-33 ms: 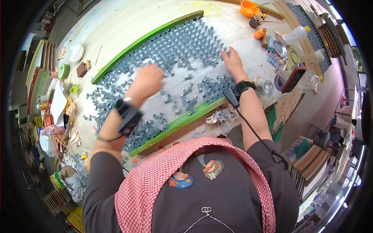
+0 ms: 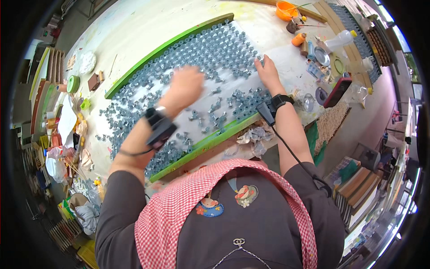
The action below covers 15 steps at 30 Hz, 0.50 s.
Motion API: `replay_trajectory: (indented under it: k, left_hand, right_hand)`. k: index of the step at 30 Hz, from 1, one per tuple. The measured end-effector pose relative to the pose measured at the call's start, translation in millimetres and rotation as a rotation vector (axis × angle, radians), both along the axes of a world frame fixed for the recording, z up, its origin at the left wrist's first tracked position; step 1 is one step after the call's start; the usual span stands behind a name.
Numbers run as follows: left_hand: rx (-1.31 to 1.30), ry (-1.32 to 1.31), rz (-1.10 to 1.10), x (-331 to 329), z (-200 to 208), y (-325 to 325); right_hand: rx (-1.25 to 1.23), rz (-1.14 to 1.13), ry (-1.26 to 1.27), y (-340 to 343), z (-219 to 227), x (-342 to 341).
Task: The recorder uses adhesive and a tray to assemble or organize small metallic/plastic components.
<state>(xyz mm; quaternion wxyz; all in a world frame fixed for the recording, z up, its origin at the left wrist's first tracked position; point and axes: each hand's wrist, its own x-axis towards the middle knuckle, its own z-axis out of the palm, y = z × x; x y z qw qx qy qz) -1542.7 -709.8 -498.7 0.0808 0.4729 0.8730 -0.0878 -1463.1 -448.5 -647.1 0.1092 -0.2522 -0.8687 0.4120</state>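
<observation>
Many small blue-grey plastic pieces with shiny metal stems (image 2: 192, 50) cover a white sheet on the table. Toward the back they stand upright in close rows; in the middle and at the left they lie tipped and scattered. Blurred by motion, my left hand (image 2: 186, 85) is over the loose pieces in the middle, its fingers curled in and anything in them hidden. My right hand (image 2: 269, 75) rests at the right end of the rows, fingers stretched forward and thumb slightly apart, touching the edge pieces.
A long green strip (image 2: 170, 49) borders the pieces at the back, another green strip (image 2: 206, 144) along the front. To the right are an orange bowl (image 2: 286, 10), a plastic bottle (image 2: 341, 41), a round metal dish (image 2: 321, 56) and a phone (image 2: 337, 92). Crumpled paper (image 2: 254, 135) lies by the front edge.
My left hand and forearm have shifted to the right and slightly toward the back across the loose pieces. My right hand has stayed in place.
</observation>
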Motion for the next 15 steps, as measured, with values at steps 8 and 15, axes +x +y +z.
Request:
replay_trajectory:
  k: [8,15]
  left_hand:
    - [0.408,-0.021,-0.27,-25.3,-101.1,97.6]
    - [0.238,-0.051,-0.016,-35.2,-58.7,23.4]
  right_hand:
    - [-0.094,-0.035,0.008,-8.3,10.3,-0.9]
    - [-0.039,-0.051,0.007,0.0,-4.1,3.2]
